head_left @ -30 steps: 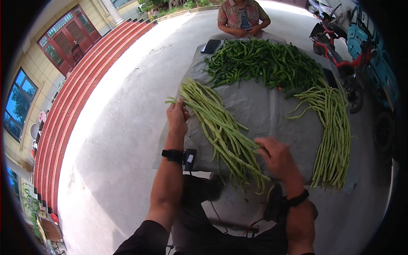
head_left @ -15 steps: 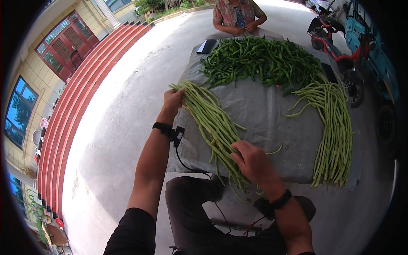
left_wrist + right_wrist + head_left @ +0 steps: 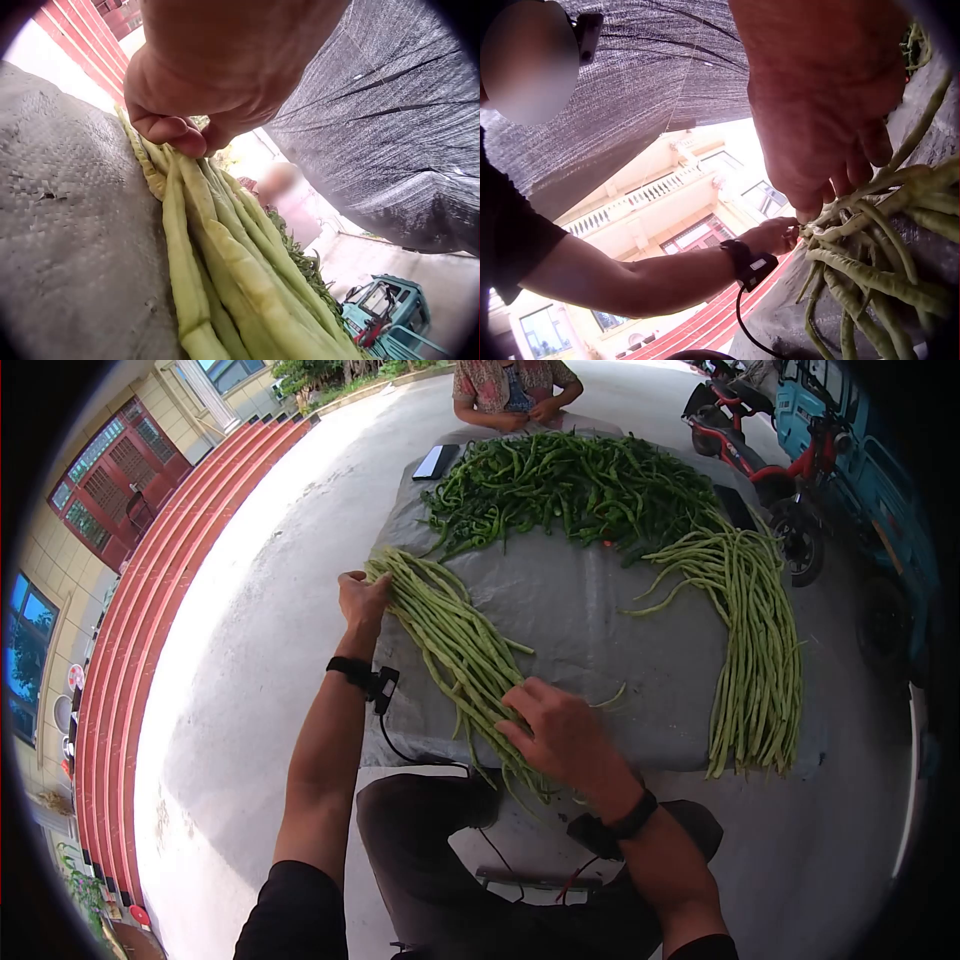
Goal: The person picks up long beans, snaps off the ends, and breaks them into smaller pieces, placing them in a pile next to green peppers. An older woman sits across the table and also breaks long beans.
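Beans (image 3: 455, 645) lie in a long bundle on the grey cover (image 3: 610, 625), slanting between my two hands. My left hand (image 3: 362, 598) pinches their upper ends near the cover's left edge; my right hand (image 3: 562, 735) bends over the lower part, fingers touching it, though I cannot tell whether they grip. Green peppers (image 3: 580, 485) heap along the far side, and a second bean pile (image 3: 755, 650) lies well apart on the right
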A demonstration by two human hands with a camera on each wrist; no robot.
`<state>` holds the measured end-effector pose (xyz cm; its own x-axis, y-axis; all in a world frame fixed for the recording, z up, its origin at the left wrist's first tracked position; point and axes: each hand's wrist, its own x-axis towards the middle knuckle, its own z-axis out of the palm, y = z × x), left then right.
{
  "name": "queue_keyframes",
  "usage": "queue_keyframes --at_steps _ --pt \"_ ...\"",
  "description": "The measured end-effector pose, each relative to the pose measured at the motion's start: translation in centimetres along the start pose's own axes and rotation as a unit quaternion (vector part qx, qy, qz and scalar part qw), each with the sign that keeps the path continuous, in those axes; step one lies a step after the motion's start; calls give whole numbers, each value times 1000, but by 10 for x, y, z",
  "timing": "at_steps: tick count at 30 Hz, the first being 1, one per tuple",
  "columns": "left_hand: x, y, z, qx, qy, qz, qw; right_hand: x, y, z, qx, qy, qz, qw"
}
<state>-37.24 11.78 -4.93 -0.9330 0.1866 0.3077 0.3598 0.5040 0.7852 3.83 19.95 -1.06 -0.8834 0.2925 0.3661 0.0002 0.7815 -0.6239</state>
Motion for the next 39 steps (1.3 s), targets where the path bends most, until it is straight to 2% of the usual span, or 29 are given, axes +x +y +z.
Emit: queue_keyframes --at_steps 2,7,14,19,25,26,29,32,34,39 --pt "-6 11 -6 -50 -39 -5 998 -2 4 5 -1 23 -6 1000" --pt "-3 7 -7 -69 -28 19 997 -7 14 -1 4 50 15 999" --pt "-21 13 -6 -175 -12 42 984 -13 30 -27 -8 92 60 994" --pt "-87 79 -14 -358 -91 11 929 -24 44 -45 -23 106 85 990" --pt "-176 145 -13 -429 -176 14 886 -33 66 -57 -52 103 134 984" --pt "-189 150 -13 -445 -211 15 870 -34 70 -61 -59 101 146 982" --pt "-220 153 -2 -445 -227 28 866 -41 80 -84 -97 110 192 970" --pt "-234 147 6 -445 -255 8 858 -60 106 -106 -127 162 225 952" --pt "-238 148 8 -443 -259 1 858 -74 121 -131 -128 140 291 938" --pt "-234 149 -2 -456 -264 1 850 -118 157 -171 -188 242 368 878"
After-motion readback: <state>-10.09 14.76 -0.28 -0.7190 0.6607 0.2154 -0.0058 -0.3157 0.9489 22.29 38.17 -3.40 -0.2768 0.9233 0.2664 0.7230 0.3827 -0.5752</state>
